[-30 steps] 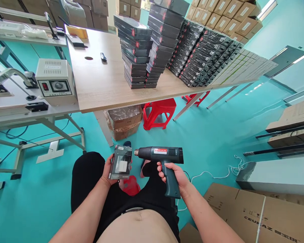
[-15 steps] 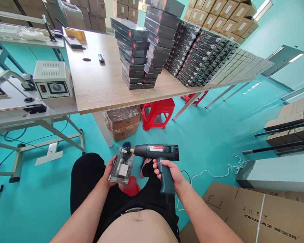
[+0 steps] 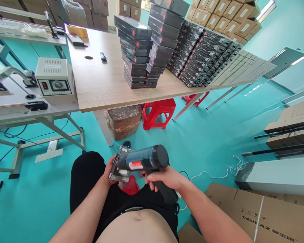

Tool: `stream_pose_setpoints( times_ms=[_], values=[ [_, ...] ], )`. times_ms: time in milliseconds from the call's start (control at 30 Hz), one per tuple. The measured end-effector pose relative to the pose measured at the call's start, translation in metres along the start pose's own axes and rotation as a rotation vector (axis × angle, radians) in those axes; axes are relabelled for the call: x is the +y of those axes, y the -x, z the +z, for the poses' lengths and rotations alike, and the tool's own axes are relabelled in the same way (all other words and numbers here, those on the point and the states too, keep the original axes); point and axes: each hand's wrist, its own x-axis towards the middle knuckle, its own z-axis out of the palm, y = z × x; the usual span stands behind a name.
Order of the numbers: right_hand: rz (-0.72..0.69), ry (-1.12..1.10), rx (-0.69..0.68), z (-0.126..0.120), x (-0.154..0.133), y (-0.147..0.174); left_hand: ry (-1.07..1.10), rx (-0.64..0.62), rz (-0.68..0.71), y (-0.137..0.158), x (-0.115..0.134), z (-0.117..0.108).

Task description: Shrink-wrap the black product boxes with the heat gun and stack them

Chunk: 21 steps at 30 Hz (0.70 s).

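On the left, a beige control box (image 3: 54, 82) with a red switch and a dial stands on a grey worktop (image 3: 60, 109). To its right begins a wooden worktop (image 3: 101, 87), with a small dark object (image 3: 103, 57) lying on its far part. On the near side of that worktop, the left hand (image 3: 108, 171) has its fingers closed on the left edge of a thin dark retail box (image 3: 116, 174), held tilted. Under the worktop, just beyond, sits a brown carton (image 3: 125, 126).

Right of the box, a heat gun (image 3: 143, 160), slightly blurred, points left with its nozzle in front of the box's face; whether they touch cannot be told. Stacked dark boxes (image 3: 136, 55) rise on the wooden worktop beyond. The right hand (image 3: 162, 177) has its fingers wrapped around the gun's grip. Behind it on the floor stands a red stool (image 3: 162, 109). Farther right, rows of wrapped black packages (image 3: 205, 55) and then white boxes (image 3: 245, 67) fill the worktop's far right; a large cardboard carton (image 3: 263, 212) lies near right.
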Motion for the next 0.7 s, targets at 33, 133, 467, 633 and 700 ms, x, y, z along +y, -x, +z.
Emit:
stream_pose_setpoints(
  times_ms=[33, 133, 467, 633, 700],
  values=[
    [-0.039, -0.026, 0.087, 0.001, -0.002, -0.003, 0.004, -0.043, -0.024, 0.001, 0.0, 0.001],
    [-0.072, 0.007, 0.146, 0.005, -0.01, -0.006, 0.002, -0.079, -0.061, 0.001, 0.0, 0.003],
    [-0.085, 0.087, 0.093, 0.009, -0.01, -0.003, 0.024, -0.04, -0.036, -0.001, 0.001, -0.003],
    [0.067, 0.308, -0.218, 0.006, -0.014, 0.006, 0.006, 0.051, 0.008, -0.003, 0.003, -0.004],
    [0.069, 0.272, -0.213, 0.009, -0.014, 0.008, 0.0, 0.077, 0.018, -0.004, 0.003, -0.003]
  ],
)
